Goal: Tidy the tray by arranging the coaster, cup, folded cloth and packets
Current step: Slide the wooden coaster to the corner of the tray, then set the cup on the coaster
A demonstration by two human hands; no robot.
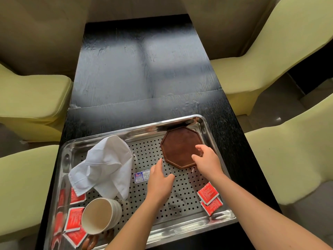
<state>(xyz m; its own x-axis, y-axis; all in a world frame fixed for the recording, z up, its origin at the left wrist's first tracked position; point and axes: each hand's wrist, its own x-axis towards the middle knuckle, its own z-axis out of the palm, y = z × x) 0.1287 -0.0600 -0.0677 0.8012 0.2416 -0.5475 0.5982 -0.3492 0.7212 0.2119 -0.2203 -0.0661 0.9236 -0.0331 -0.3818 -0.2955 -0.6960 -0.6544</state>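
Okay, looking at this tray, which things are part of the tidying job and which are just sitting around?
Part of the job: brown coaster, paper cup, white cloth, red packets, metal tray.

Just around: blue-and-white label on the tray floor, black table, yellow-green chairs.

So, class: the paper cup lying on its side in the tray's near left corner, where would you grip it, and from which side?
Grip the paper cup around its ribbed wall, coming from above. It lies tipped, mouth facing the near left, so the rim is awkward to pinch. The left hand is nearer. Red packets crowd its left side, so approach from the right.
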